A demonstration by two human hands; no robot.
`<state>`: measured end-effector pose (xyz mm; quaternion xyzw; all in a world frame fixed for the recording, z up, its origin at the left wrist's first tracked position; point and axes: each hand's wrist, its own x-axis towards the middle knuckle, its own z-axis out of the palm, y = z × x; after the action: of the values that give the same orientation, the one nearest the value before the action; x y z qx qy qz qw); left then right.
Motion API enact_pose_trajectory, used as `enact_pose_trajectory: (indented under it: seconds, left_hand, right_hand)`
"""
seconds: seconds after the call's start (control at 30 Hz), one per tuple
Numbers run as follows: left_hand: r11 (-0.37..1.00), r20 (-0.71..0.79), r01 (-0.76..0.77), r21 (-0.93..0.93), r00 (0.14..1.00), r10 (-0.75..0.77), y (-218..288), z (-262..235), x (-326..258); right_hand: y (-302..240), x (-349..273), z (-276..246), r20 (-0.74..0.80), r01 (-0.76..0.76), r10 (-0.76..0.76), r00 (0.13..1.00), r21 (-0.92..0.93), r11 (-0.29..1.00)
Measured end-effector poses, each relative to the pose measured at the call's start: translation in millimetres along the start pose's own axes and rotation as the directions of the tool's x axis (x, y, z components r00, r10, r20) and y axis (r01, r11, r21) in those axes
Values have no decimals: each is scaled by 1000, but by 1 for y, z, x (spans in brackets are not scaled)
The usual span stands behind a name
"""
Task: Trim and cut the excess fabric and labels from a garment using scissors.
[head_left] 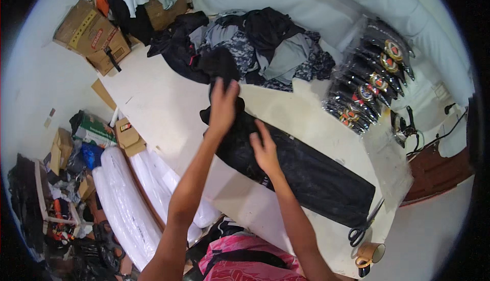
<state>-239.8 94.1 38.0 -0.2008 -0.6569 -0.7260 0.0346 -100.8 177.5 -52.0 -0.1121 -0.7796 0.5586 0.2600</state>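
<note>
A long black garment point(311, 174), looking like folded trousers, lies across the white table in front of me, running from the middle toward the lower right. My left hand point(223, 106) is over its upper end, fingers stretched out and slightly blurred, against a bunched black cloth point(219, 65). Whether that cloth is part of the same garment I cannot tell. Lower and to the right, my right hand point(266, 151) hovers over or rests lightly on the garment, fingers apart and gripping nothing. Small pale lettering shows at the garment's near edge.
Heaped black, grey and camouflage clothes point(275, 46) cover the table's far side. Plastic-wrapped black items with round badges point(377, 82) lie at right. Scissors point(357, 236) and a tan mug point(370, 254) sit by the near right edge. White wrapped rolls point(127, 204) and a cardboard box point(94, 38) are left.
</note>
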Motion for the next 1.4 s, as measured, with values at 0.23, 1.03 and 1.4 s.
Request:
enact_pose_trajectory:
  seconds: [0.23, 1.03, 1.4]
  left_hand:
    - [883, 757, -465, -73, 551, 352, -2, 116, -180]
    - [974, 230, 71, 216, 965, -122, -31, -9, -267]
    - [777, 184, 581, -242, 814, -551, -34, 2, -265]
  right_hand:
    - [-39, -91, -180, -553, 62, 260, 791, 496, 866]
    - [8, 9, -224, 409, 316, 110, 906, -827, 466]
    - [-74, -46, -249, 426, -83, 504, 751, -697, 712]
